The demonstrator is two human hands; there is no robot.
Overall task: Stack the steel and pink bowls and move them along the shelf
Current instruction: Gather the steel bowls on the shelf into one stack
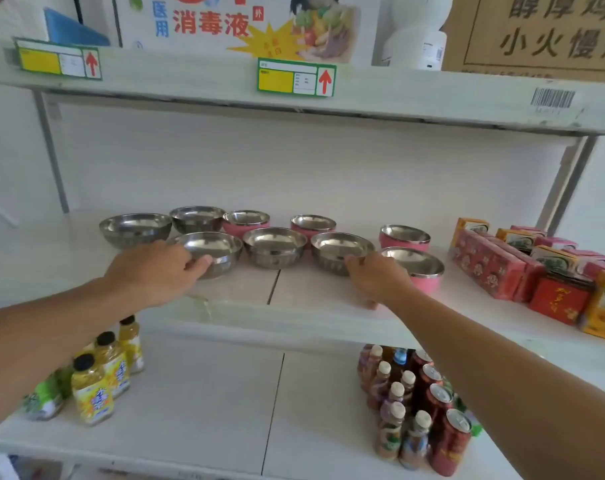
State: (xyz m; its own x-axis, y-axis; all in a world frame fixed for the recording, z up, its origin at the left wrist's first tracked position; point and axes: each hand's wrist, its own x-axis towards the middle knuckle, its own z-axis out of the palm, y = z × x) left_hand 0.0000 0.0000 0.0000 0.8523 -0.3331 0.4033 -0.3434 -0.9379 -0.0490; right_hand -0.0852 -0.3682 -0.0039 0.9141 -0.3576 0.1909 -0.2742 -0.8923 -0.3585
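Several steel bowls and pink bowls with steel linings stand in two loose rows on the middle shelf (294,289). My left hand (155,271) grips the front-left steel bowl (214,247), thumb pressed on its near wall. My right hand (377,278) lies with its fingertips against the near wall of the front-right steel bowl (341,249), its thumb spread down on the shelf edge. Between them sits another steel bowl (275,245). A pink bowl (419,271) is just right of my right hand, partly hidden by my wrist. Other pink bowls (404,237) stand behind.
Red and orange drink cartons (502,268) crowd the right end of the shelf. Boxes and price tags (296,77) line the upper shelf. Below, yellow bottles (96,382) stand at the left, and tea bottles and cans (415,410) at the right.
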